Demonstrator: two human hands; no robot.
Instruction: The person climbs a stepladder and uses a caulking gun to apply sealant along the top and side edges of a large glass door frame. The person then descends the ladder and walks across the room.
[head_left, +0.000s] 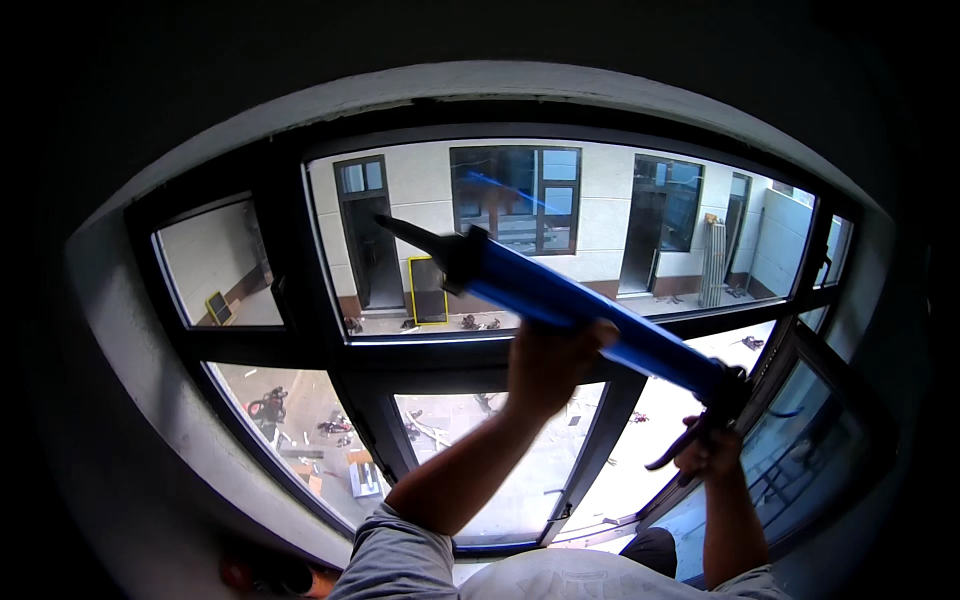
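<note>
Left hand (548, 365) has its grip round a blue caulking gun (582, 300) mid-frame, right hand (714, 456) grabs the handle (716, 416) lower right, nozzle (412, 235) aimed upper left.

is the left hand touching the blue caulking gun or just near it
Touching. The head view shows the left hand gripping the blue caulking gun from below, partway along its barrel, with the thumb lying against it.
</note>
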